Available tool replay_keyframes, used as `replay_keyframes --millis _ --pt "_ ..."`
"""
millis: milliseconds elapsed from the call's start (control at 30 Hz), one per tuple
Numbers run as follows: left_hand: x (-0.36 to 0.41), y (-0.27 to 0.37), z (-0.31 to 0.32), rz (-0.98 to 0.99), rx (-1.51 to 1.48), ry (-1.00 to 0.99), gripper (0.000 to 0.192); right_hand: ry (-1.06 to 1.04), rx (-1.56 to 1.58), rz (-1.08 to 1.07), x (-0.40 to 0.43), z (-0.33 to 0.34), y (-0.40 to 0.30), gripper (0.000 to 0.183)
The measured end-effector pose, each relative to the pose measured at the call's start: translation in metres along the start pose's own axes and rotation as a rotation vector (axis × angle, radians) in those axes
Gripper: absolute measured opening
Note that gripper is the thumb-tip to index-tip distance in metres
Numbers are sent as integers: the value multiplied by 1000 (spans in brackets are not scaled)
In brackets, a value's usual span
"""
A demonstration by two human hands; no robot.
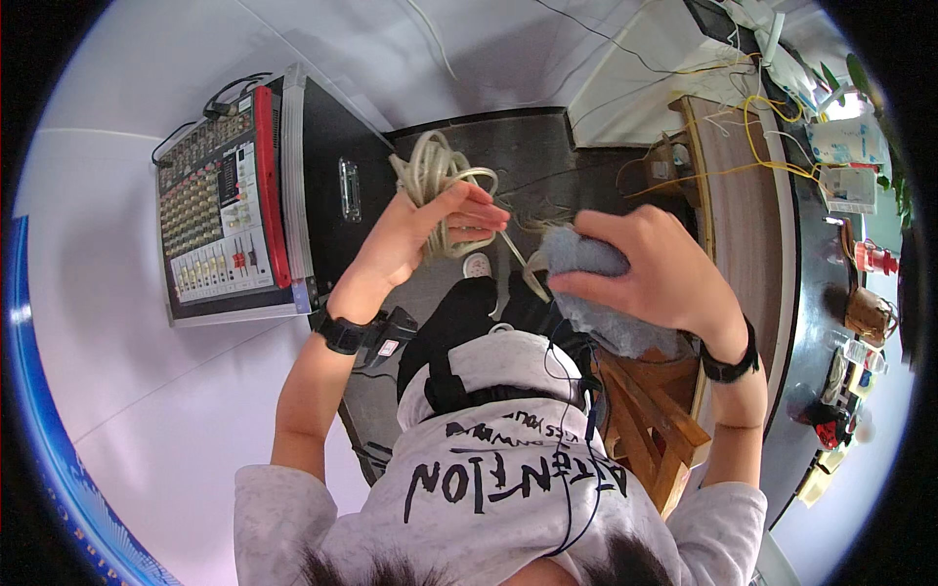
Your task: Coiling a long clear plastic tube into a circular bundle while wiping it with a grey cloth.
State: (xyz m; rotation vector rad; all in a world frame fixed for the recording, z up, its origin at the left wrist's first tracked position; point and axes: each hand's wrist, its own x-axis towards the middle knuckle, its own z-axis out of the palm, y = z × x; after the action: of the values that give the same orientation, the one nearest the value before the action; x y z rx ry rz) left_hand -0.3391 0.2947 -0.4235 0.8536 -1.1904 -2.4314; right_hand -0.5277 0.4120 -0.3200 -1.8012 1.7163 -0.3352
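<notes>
Loops of a pale, clear-jacketed cable (434, 167) are gathered in my left hand (440, 220), its thumb and fingers around the coil. One strand runs from the coil down and right toward a blue-grey cloth (582, 253). My right hand (645, 264) grips that cloth, which is bunched between thumb and fingers and hangs down below the hand. The strand passes close to the left edge of the cloth; whether the cloth wraps around it is hidden. Both hands are raised in front of my body, above the floor.
At left a red-edged audio mixer (220, 212) sits on a black flight case (344, 183). A wooden stool or chair (652, 432) stands close by my right arm. Yellow cables (689, 181) cross toward a cluttered black desk (813, 293). A thin dark wire (568, 476) hangs down my shirt.
</notes>
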Motion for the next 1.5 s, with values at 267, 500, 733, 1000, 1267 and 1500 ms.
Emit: replay_keyframes --millis 267,500,733,1000,1267,1500 --pt "3 -6 17 2 -103 -102 29 286 173 -75 52 -5 7 38" --pt "7 -1 2 -94 -22 -270 31 305 396 22 56 -16 25 36" --pt "10 -4 -6 -140 129 -326 29 490 283 -112 56 -34 24 35" --pt "6 2 -11 -121 -28 -452 40 351 482 231 69 -57 26 30" --pt "1 14 -24 -114 -101 -391 44 432 562 140 84 -27 66 44" --pt "-19 75 -48 -15 -273 -129 39 -42 509 14 62 -4 93 60"
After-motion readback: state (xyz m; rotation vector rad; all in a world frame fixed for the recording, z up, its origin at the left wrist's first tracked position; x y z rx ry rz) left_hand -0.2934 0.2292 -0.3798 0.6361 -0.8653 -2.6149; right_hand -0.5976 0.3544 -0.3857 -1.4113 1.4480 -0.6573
